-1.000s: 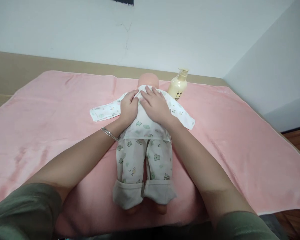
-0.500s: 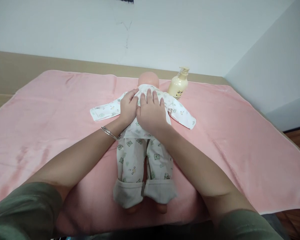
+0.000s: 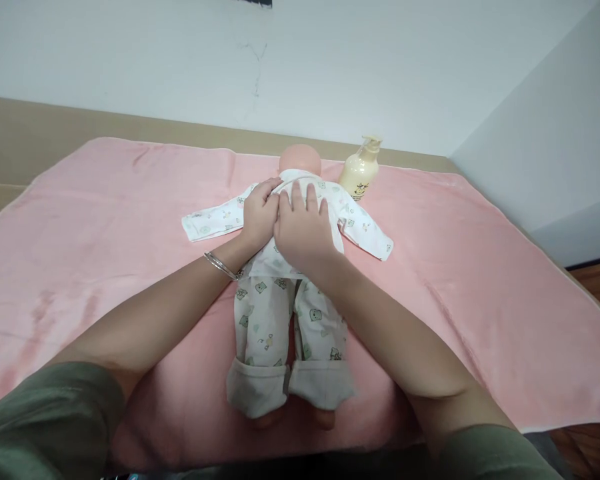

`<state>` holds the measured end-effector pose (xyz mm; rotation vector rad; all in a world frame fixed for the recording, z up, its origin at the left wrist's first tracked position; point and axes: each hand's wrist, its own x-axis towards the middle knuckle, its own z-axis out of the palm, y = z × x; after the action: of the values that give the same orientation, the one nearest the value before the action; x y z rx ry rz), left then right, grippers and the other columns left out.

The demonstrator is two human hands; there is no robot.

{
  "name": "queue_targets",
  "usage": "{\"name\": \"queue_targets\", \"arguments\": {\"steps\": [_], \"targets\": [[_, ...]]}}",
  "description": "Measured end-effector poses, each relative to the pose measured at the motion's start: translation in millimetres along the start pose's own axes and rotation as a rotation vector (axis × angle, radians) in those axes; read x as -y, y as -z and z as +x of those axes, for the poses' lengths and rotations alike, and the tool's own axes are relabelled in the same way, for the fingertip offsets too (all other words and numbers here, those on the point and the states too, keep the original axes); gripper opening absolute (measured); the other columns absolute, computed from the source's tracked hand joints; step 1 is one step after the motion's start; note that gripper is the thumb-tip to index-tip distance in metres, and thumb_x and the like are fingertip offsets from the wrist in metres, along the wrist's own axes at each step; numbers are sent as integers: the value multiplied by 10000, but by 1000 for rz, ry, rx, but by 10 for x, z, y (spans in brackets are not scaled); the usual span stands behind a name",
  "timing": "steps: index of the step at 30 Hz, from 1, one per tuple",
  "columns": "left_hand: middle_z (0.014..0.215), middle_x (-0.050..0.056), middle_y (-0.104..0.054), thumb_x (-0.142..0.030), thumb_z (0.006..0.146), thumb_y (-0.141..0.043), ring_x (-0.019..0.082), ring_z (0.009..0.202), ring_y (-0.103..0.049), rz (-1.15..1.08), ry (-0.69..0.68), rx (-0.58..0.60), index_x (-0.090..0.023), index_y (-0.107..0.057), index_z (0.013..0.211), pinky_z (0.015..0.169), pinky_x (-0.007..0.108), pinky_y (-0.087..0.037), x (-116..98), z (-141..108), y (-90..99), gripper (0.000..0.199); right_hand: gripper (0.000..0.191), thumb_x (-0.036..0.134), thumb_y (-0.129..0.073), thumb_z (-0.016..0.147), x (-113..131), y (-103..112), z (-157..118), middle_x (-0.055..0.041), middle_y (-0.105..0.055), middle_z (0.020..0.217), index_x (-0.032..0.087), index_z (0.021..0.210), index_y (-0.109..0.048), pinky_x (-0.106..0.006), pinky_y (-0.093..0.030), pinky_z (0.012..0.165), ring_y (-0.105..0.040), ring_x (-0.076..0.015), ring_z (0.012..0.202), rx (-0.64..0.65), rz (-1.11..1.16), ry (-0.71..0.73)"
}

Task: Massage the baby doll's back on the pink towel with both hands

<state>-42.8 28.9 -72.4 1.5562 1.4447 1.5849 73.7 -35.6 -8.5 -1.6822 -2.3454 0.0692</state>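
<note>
A baby doll point(image 3: 300, 160) lies stretched out, its bald head away from me and its feet toward me. It wears a white printed top point(image 3: 367, 233) with the sleeves spread wide, and matching trousers point(image 3: 265, 320) with turned-up cuffs. My right hand point(image 3: 305, 227) rests flat on the upper part of the top, fingers spread and pointing toward the head. Beside it, touching, my left hand point(image 3: 261, 213) lies on the doll's left-side upper body with fingers extended, partly hidden by the right hand. Neither hand grips anything visible. A bracelet point(image 3: 221, 265) circles my left wrist.
A pale yellow pump bottle point(image 3: 361, 172) stands to the right of the doll's head. Under everything spreads a pink blanket point(image 3: 480, 280). A wooden ledge point(image 3: 130, 127) and a white wall point(image 3: 155, 67) are behind it. Wood flooring point(image 3: 595, 283) shows at the right.
Both hands stay on the doll's upper body. The fabric near the neck is more bunched, and the right fingers have shifted slightly. The view has moved a little.
</note>
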Motion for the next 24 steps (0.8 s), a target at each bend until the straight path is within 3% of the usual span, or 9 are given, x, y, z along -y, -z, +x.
{"name": "queue_targets", "arguments": {"steps": [2, 5, 10, 12, 15, 19, 21, 24], "targets": [[1363, 71, -754, -155, 856, -492, 244, 1351, -659, -12, 13, -1, -186, -786, 1180, 1273, 414, -485, -3, 2, -1, 439, 610, 226, -345, 1063, 12, -2, -12, -139, -242, 1790, 103, 1659, -388, -690, -153, 1369, -151, -403, 1692, 20, 6, 58], [1359, 58, -758, -144, 849, -490, 234, 1356, -656, -18, 7, -25, -196, -786, 1177, 1283, 422, -474, -16, -4, -11, 446, 617, 341, -353, 1088, -178, 6, 130, -110, -192, 1809, 162, 1678, -363, -666, -147, 1377, -140, -374, 1699, 55, 75, 56], [1333, 58, -771, -142, 843, -516, 230, 1336, -668, 14, -21, -32, -196, -795, 1149, 1269, 422, -493, -43, -13, -27, 418, 670, 449, -351, 1091, -519, 25, 389, -167, -193, 1803, 149, 1690, -331, -618, -196, 1373, -153, -395, 1692, 26, 200, -52], [1335, 64, -770, -136, 843, -509, 230, 1334, -671, 17, -25, -31, -189, -795, 1147, 1266, 423, -496, -43, -12, -29, 420, 678, 428, -357, 1091, -485, 27, 363, -204, -201, 1793, 109, 1688, -322, -610, -212, 1369, -171, -412, 1685, 24, 184, -75], [1338, 58, -769, -135, 848, -493, 222, 1327, -674, 27, -31, -29, -191, -787, 1155, 1261, 412, -499, -31, -11, -23, 429, 649, 337, -385, 1081, -252, -9, 186, -242, -256, 1766, 53, 1664, -358, -642, -245, 1345, -227, -456, 1659, -23, 74, -70], [1374, 82, -751, -161, 880, -463, 219, 1336, -671, 31, 4, -2, -158, -770, 1198, 1261, 388, -494, -26, -14, -4, 441, 596, 207, -370, 1056, 60, -97, -51, -192, -318, 1753, 59, 1630, -426, -699, -207, 1343, -237, -440, 1661, -78, -33, 47], [1393, 84, -740, -156, 888, -439, 217, 1361, -659, 39, 22, 4, -152, -761, 1220, 1274, 382, -482, -40, -14, 4, 462, 587, 183, -352, 1050, 71, -104, -59, -176, -340, 1747, 53, 1615, -447, -673, -189, 1363, -248, -398, 1667, -58, -26, 92], [1419, 81, -725, -129, 884, -419, 224, 1409, -630, 113, 8, 24, -159, -748, 1253, 1313, 403, -445, -80, -16, 10, 495, 579, 232, -376, 1058, -118, -63, 93, -143, -362, 1747, 95, 1614, -460, -631, -197, 1376, -278, -347, 1664, -33, 66, 103]]}}
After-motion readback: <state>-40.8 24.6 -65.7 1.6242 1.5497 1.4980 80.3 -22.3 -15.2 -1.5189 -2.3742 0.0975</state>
